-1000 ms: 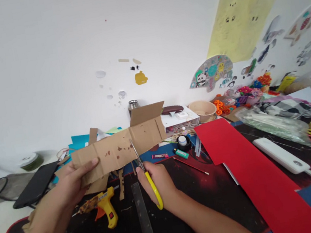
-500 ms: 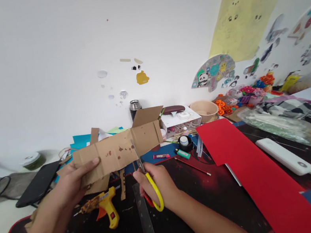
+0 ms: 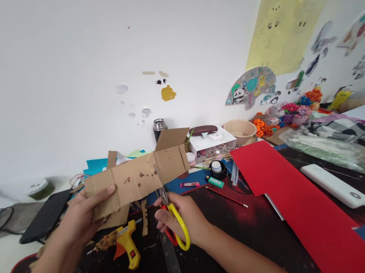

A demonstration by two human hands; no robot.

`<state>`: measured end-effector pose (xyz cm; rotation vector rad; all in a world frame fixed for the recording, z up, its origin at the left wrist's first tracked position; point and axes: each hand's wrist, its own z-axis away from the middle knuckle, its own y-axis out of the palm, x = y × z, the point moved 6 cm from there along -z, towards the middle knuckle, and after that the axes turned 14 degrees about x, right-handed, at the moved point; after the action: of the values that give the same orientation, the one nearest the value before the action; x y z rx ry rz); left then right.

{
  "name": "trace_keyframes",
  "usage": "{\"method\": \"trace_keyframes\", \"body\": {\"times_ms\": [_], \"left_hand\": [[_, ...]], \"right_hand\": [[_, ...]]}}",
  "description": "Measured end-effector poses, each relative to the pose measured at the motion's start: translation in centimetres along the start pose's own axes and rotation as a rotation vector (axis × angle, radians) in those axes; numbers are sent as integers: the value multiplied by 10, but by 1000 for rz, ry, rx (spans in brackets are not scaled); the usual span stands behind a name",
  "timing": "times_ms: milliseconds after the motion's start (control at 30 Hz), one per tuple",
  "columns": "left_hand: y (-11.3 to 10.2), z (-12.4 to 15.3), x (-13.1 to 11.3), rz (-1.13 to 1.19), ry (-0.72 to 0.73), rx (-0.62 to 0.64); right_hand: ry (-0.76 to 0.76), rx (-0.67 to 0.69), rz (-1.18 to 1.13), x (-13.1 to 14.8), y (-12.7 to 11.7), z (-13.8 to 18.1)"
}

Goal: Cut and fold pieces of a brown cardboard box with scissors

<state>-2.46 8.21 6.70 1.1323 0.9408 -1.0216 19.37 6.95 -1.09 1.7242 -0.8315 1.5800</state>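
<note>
My left hand [image 3: 83, 215] grips the left end of a long brown cardboard strip [image 3: 133, 178] with dark spots, held up level above the dark desk mat [image 3: 222, 242]. In my right hand [image 3: 183, 218] is a pair of scissors [image 3: 173, 223] with yellow and red handles, fingers through the loops. Their blades point up into the strip's lower edge near its middle, beside a fold. The right end of the strip carries a raised flap.
A yellow glue gun [image 3: 126, 245] and a metal ruler [image 3: 174, 269] lie under my hands. A big red sheet [image 3: 300, 205] covers the right side, with a white power bank [image 3: 332, 185] beyond it. A black phone [image 3: 44, 216], a white box [image 3: 214, 142], a bowl [image 3: 240, 130] and craft clutter line the wall.
The scissor handles have spread apart, showing the red loop, and my right hand has slid a little lower. The cardboard strip and my left hand stay almost still.
</note>
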Motion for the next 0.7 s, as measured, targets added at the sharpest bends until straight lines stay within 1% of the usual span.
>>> {"method": "trace_keyframes", "body": {"times_ms": [100,233,333,467,700], "left_hand": [[1,-1,0,-1,6,-11],[0,-4,4,-4,3,19],[-1,-4,5,-21,-4,31],[0,-1,5,-36,-38,65],[1,-2,12,-58,-98,109]], "right_hand": [[-3,17,-25,-2,1,0],[-36,13,54,-1,-2,1],[-14,0,78,1,-2,2],[20,-4,55,4,0,3],[9,-33,109,2,-3,4]]}}
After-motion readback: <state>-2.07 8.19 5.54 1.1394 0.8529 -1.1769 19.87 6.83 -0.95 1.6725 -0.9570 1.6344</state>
